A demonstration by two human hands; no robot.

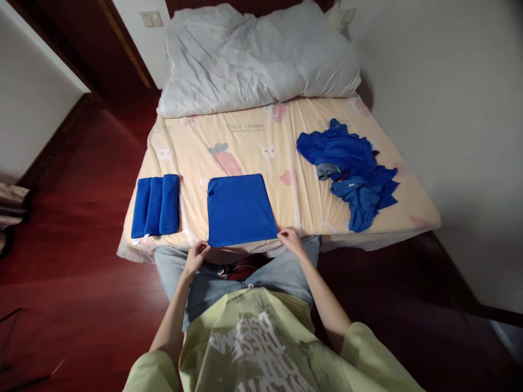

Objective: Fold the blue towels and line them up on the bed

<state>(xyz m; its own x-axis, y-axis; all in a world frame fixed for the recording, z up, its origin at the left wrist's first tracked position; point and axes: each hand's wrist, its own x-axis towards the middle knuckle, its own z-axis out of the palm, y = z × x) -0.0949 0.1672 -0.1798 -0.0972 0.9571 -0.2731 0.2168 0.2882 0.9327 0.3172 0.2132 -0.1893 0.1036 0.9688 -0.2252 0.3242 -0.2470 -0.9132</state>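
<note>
A blue cloth lies flat and square on the near edge of the bed. My left hand pinches its near left corner with curled fingers. At the near right corner my right hand grips the cloth the same way. Three folded blue cloths lie side by side at the left of the bed. On the right side sits a loose heap of blue cloths.
A rumpled white duvet covers the head of the bed. A white wall runs along the bed's right side. Dark red wooden floor spreads to the left, with some objects at the far left edge.
</note>
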